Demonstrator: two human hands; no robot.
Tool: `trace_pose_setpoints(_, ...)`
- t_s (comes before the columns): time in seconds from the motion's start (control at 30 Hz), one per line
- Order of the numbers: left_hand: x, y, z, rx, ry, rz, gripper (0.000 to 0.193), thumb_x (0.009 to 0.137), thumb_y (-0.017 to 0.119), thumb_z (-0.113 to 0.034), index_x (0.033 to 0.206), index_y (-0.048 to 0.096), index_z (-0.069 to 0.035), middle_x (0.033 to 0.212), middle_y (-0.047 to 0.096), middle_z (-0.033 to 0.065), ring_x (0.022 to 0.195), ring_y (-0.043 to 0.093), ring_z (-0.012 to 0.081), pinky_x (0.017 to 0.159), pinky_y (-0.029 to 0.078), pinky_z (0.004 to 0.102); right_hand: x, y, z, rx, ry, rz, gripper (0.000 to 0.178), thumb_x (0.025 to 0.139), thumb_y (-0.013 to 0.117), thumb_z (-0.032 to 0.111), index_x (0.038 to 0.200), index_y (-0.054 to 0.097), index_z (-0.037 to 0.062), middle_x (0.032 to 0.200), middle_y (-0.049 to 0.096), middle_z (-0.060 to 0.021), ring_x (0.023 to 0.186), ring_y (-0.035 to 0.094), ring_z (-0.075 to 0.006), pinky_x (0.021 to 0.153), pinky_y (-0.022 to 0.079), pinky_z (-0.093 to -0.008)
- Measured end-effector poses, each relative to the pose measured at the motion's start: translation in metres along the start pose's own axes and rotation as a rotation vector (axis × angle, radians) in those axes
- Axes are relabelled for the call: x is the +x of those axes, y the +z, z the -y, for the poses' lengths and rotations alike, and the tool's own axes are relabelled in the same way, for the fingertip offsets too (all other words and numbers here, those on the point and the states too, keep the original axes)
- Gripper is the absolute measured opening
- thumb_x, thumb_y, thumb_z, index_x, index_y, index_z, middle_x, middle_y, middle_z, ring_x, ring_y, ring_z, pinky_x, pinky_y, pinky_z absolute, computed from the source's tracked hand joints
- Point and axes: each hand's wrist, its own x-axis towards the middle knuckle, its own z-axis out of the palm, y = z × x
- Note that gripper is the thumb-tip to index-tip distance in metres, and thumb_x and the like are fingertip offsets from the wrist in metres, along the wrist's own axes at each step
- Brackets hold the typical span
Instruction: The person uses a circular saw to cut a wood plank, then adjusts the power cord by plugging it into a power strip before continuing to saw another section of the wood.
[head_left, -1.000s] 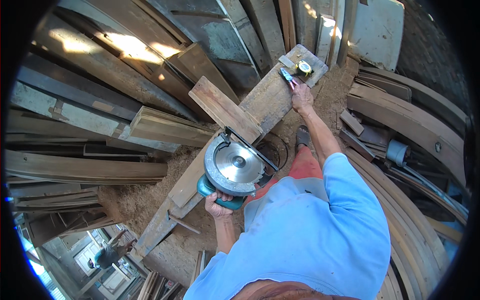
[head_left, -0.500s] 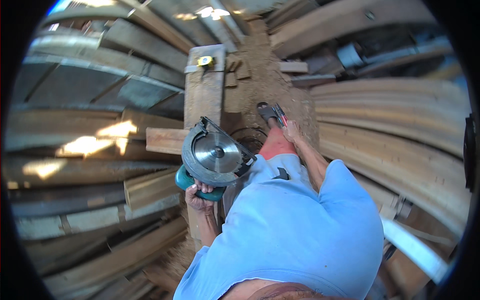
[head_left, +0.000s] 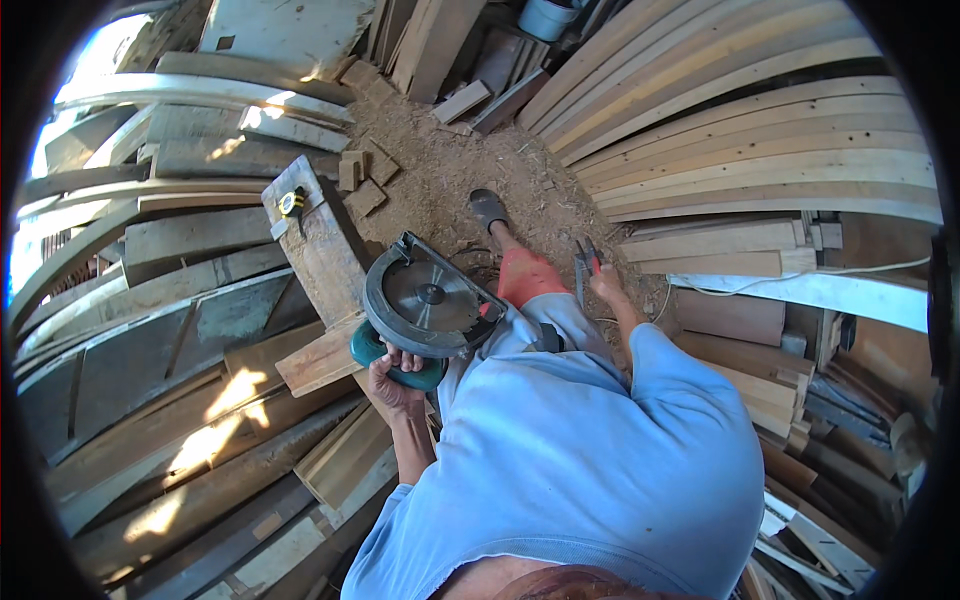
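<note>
My left hand [head_left: 402, 385] is closed around the green handle of a circular saw [head_left: 375, 305]. The saw is turned so its round steel blade [head_left: 428, 293] and dark base plate face up, close to my left thigh. Out to my right, my right hand [head_left: 606, 284] grips a tool with red on its handles and two dark prongs spread apart, which looks like pliers [head_left: 586, 254]. Ahead of the saw, a yellow and black tape measure [head_left: 291, 203] lies on the far end of a thick wooden beam [head_left: 325, 245]. A shorter board [head_left: 322, 360] sits across the beam's near part.
Small wood offcuts [head_left: 366, 197] lie on the sawdust-covered floor [head_left: 430, 150] beyond the beam. Long planks [head_left: 740, 150] are stacked at the right, with a pale cord [head_left: 850, 268] below them. More timber [head_left: 215, 285] fills the left side. A bluish bucket [head_left: 547, 18] stands at the far end.
My view has turned to the right, so the beam and tape measure now appear farther left. The right hand has swung outward with the tool; the saw stays in my left hand.
</note>
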Motion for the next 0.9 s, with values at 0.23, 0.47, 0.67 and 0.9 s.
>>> trace_pose_setpoints(0.23,0.008,-0.003,0.002,0.019,-0.031,0.031,0.015,0.082,0.063,-0.011,0.082,0.048,-0.008,0.074,0.044,0.0015,0.065,0.051,0.0161,0.062,0.046,0.0330,-0.026,-0.067,-0.048,-0.137,0.144,-0.135,0.020,0.082,0.068,0.018,0.090,0.075,0.0013,0.101,0.074,-0.0261,0.100,0.072,-0.0407,0.087,0.058,-0.0454)
trace_pose_setpoints(0.47,0.021,-0.001,0.003,0.069,0.002,0.017,0.021,0.082,0.064,-0.020,0.077,0.044,-0.012,0.067,0.047,0.0027,0.065,0.050,0.0197,0.069,0.044,0.0341,0.015,-0.094,-0.043,0.334,0.398,-0.095,0.014,0.086,0.067,0.016,0.093,0.069,0.0032,0.079,0.070,-0.0151,0.070,0.069,-0.0319,0.066,0.058,-0.0427)
trace_pose_setpoints(0.67,0.013,0.012,-0.008,-0.149,0.216,0.006,0.016,0.077,0.061,-0.012,0.074,0.046,-0.010,0.070,0.048,0.0030,0.063,0.049,0.0166,0.061,0.045,0.0332,-0.009,-0.144,0.117,1.270,0.080,0.530,0.018,0.093,0.053,0.001,0.108,0.062,-0.0006,0.095,0.068,-0.0141,0.078,0.068,-0.0243,0.071,0.059,-0.0352)
trace_pose_setpoints(0.9,0.030,-0.008,-0.035,-0.381,0.482,0.099,0.009,0.079,0.062,-0.013,0.081,0.058,-0.005,0.072,0.054,0.0030,0.061,0.051,0.0168,0.056,0.045,0.0319,-0.134,-0.237,0.311,1.342,-0.344,1.324,0.040,0.090,0.050,-0.005,0.128,0.060,-0.0065,0.134,0.062,-0.0230,0.118,0.068,-0.0308,0.101,0.056,-0.0459)
